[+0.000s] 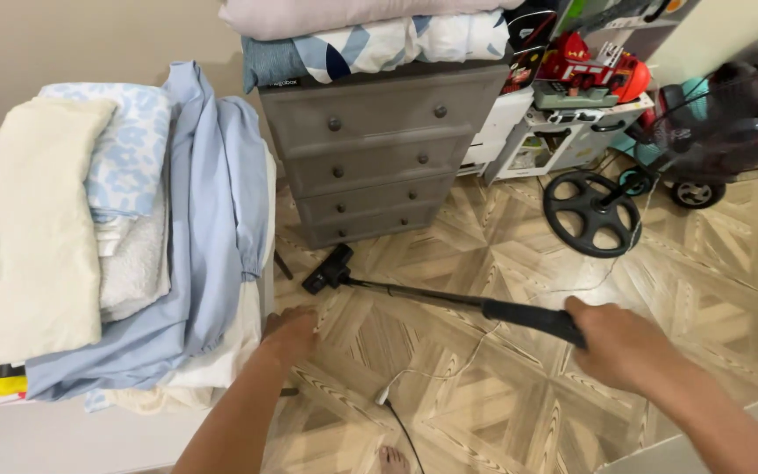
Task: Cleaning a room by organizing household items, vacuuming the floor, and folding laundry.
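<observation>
Both hands show in the lower half of the frame. Right of centre, the right hand (620,344) has its fingers wrapped around the black grip of a vacuum wand (449,298), a thin dark tube that runs up and left across the middle of the frame to a small black floor nozzle (328,269). That nozzle sits on the patterned wooden floor (502,237) just in front of the bottom drawer of a grey chest of drawers (379,149) at upper centre. The left hand (289,333), at lower centre, rests against the edge of a pile of laundry (116,237); its fingers are turned away and partly tucked into the cloth, so I cannot tell whether they grip it. The pile fills the left of the frame, a light blue garment draped over pale towels. Folded bedding (370,31) lies on top of the chest. At upper right stand toys (589,70) and a black fan base (591,213). A white cable (436,373) trails across the floor at bottom centre.
</observation>
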